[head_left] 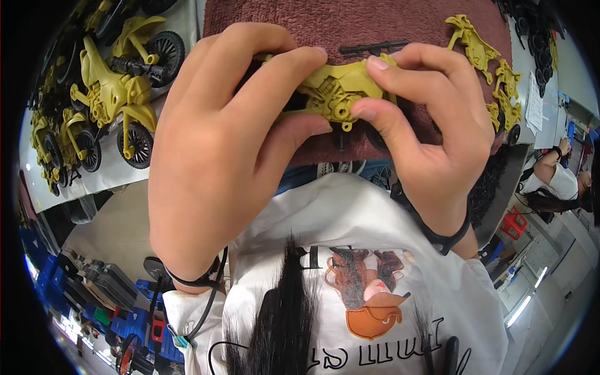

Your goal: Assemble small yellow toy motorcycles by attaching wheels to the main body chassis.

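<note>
A yellow toy motorcycle body (340, 87) with moulded engine detail is held between my two hands above a reddish-brown cloth (250, 14). My left hand (215, 119) is closed on its left end, fingers over the top and thumb below, hiding most of that end. At the right end, my right hand (434, 103) pinches the body between fingertips and thumb. Dark parts show partly beneath the body, too covered to make out. Just beyond it, a thin black rod-shaped part (373, 47) lies on the cloth.
Several yellow toy motorcycles with black wheels (115, 87) stand on the white table at the left. More loose yellow body parts (478, 50) lie on the cloth's right side. Black parts (539, 37) are heaped at the far right. Another person (558, 178) sits beyond, near a red stool (514, 222).
</note>
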`<state>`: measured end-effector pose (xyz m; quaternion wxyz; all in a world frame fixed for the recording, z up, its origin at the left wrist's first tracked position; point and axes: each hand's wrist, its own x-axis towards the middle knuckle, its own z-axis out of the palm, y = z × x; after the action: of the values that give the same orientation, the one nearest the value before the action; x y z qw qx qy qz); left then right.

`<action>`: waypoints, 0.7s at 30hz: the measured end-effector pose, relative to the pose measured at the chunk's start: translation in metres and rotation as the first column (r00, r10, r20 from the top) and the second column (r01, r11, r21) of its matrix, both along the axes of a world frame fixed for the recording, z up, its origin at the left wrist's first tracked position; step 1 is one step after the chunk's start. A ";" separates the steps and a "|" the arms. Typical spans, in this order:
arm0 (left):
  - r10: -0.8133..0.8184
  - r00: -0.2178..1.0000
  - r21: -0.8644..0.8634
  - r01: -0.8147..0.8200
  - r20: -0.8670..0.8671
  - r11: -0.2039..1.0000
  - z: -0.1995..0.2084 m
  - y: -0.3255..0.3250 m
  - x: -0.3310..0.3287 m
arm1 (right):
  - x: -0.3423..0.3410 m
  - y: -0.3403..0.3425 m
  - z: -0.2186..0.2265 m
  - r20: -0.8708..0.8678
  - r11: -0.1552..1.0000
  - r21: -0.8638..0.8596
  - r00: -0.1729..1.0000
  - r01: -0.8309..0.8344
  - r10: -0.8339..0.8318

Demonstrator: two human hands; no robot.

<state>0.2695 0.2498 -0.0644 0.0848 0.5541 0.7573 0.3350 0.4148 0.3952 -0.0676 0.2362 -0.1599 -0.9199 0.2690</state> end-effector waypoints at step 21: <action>0.083 0.965 0.063 -0.102 0.250 0.993 0.004 -0.009 0.010 | 0.001 -0.013 -0.008 -0.399 0.804 -0.563 0.915 -0.191 -0.062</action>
<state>0.2797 0.2406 -0.0606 0.1417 0.4749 0.7529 0.4330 0.4162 0.3819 -0.0752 0.3475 -0.1351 -0.7273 0.5762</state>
